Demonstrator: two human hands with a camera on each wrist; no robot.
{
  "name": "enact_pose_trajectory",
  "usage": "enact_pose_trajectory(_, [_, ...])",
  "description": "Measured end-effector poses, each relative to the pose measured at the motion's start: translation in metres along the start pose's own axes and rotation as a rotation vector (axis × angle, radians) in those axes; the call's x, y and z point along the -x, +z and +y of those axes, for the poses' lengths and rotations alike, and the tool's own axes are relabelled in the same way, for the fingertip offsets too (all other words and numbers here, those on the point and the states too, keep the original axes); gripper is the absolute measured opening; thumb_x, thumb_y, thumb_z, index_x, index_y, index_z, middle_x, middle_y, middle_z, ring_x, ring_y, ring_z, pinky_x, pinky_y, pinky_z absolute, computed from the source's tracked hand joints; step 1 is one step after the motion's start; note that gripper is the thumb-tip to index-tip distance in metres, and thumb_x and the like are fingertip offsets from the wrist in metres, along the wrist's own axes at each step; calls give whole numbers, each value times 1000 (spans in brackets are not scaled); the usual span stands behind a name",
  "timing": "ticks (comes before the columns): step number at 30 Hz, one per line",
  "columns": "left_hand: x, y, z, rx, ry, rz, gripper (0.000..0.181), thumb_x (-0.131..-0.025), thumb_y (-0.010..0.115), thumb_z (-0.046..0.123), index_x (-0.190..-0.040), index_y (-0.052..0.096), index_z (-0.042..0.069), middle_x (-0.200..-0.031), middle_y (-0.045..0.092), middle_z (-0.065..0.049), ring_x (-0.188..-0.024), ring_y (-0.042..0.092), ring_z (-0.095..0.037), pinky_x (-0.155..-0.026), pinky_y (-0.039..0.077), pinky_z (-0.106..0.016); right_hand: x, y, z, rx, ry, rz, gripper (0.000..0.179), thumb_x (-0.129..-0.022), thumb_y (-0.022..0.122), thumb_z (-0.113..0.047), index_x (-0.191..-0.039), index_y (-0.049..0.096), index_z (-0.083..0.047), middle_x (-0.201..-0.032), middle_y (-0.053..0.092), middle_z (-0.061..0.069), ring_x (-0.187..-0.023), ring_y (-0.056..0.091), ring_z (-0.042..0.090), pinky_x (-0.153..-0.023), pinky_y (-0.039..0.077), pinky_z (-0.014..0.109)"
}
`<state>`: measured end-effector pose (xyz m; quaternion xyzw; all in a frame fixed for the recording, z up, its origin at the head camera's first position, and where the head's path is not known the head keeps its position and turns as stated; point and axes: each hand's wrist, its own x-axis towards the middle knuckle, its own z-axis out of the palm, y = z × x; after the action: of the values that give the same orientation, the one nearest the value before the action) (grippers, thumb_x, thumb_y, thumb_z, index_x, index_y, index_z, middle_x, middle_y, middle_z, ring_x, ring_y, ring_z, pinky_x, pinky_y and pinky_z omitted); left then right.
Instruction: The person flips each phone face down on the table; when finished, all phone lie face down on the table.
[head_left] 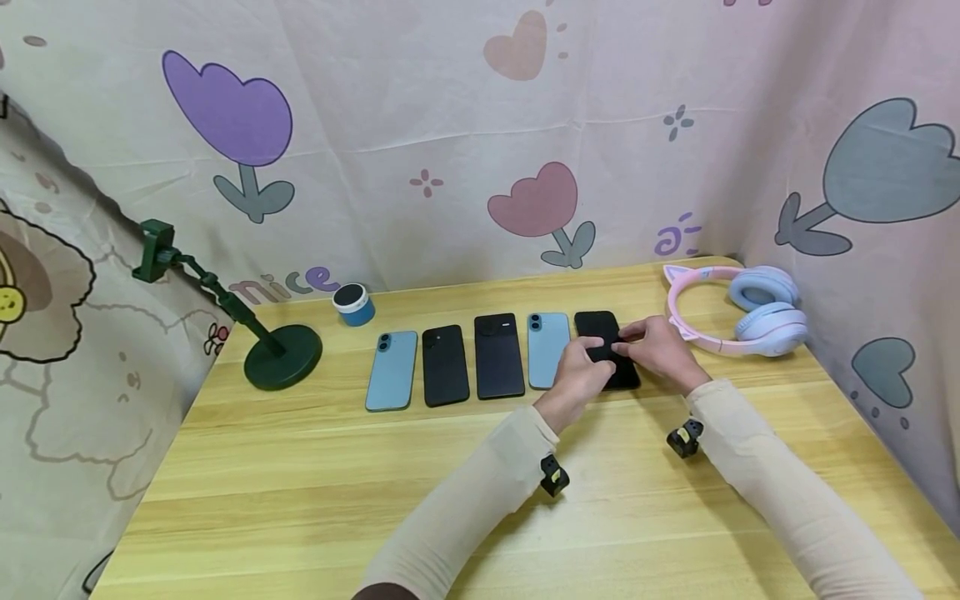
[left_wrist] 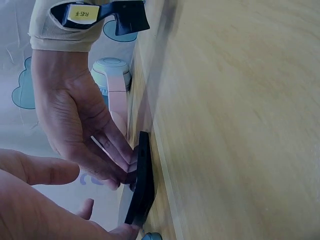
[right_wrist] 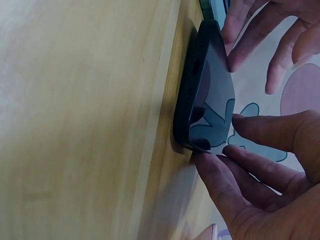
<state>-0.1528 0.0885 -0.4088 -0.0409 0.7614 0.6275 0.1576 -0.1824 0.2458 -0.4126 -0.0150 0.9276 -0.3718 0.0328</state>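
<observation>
A black smartphone (head_left: 597,323) lies with its glossy screen up, at the right end of a row of phones. At its right edge, my right hand (head_left: 656,346) pinches the rim between thumb and fingertips, as the right wrist view shows. My left hand (head_left: 577,373) is on the opposite side, and its extended fingertips touch the left edge of the phone. The left thumb (left_wrist: 50,170) is straight and free of the phone in the left wrist view. Nearest on the left is a light blue phone (head_left: 548,342), partly behind the left hand.
Further left lie a dark phone (head_left: 498,362), a black phone (head_left: 446,371) and another light blue phone (head_left: 392,375). Pink and blue cat-ear headphones (head_left: 772,329) lie at the right. A small blue speaker (head_left: 355,307) and a green stand (head_left: 281,358) are at the back left.
</observation>
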Motion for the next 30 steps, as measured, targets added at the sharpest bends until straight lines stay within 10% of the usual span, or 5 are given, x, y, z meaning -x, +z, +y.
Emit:
enact_pose_trajectory(17, [1,1,-1,25,25,51,46,-93,66,2,-138,59,10,-140,55,-8,-126,52,-24,-98,49,-42,0,1,3,-48,20,-12,42,-94,73,-19,-122,67,12,-118,69,28,-117,61,43,-98,49,53])
enact_pose_trajectory(30, [-2,-6,-2,129,19,83,57,-90,65,-4,-145,51,5,-140,55,-10,-128,54,-26,-100,50,-40,3,7,2,-84,31,-7,49,-97,71,-34,-121,69,9,-123,66,27,-115,61,41,-94,51,51])
